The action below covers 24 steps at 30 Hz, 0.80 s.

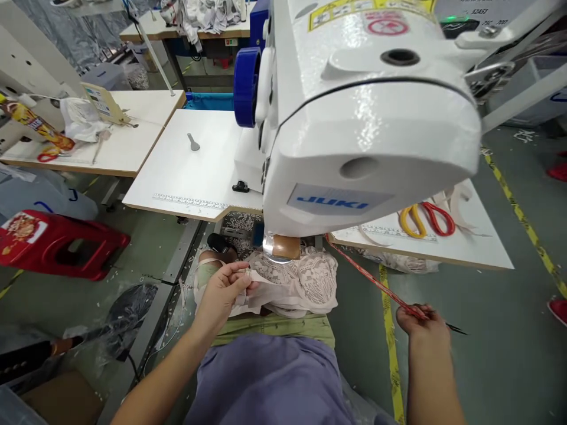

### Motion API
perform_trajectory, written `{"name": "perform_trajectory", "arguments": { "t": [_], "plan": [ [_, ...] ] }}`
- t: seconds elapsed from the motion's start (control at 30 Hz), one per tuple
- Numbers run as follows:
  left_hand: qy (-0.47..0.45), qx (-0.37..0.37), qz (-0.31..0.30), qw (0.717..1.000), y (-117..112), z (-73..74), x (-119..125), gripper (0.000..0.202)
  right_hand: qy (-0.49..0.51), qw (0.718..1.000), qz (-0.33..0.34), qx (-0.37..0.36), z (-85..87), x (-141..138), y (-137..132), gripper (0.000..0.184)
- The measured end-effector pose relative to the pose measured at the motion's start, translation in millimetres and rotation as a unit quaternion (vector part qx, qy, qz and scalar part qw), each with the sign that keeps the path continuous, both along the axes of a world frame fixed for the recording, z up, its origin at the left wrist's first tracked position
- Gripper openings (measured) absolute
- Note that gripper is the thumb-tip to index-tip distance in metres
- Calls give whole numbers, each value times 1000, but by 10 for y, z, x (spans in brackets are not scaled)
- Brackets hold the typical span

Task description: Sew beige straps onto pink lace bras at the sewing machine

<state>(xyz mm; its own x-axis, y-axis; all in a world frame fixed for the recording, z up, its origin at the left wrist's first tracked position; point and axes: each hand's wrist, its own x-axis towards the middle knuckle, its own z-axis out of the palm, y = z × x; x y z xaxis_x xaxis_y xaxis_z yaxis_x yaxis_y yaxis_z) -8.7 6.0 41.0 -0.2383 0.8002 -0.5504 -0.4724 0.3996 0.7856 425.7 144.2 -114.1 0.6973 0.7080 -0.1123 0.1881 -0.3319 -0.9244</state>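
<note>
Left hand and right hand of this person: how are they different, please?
The left hand pinches a pale strip at the lace garment, while the right hand is curled around a red cord. The left hand is close to the garment; the right hand is out to the side, apart from it. Both hands are bare and hold something.

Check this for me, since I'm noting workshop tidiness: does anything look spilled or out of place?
Yes, loose litter. Pale scraps are strewn beneath the sewing machine, and a white tangle lies on the floor at right. They look odd because they are scattered rather than gathered. Nothing looks clearly damaged.
</note>
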Motion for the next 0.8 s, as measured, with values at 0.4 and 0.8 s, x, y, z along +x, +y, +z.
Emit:
{"name": "perform_trajectory", "arguments": {
  "t": [0.4,0.8],
  "plan": [
    [243,55,-49,967,-51,5,178,30,-10,905,422,-59,1194,-1285,-749,42],
    [381,100,-42,918,-45,80,300,19,27,746,666,-6,1450,-2401,-1029,30]
  ]
}}
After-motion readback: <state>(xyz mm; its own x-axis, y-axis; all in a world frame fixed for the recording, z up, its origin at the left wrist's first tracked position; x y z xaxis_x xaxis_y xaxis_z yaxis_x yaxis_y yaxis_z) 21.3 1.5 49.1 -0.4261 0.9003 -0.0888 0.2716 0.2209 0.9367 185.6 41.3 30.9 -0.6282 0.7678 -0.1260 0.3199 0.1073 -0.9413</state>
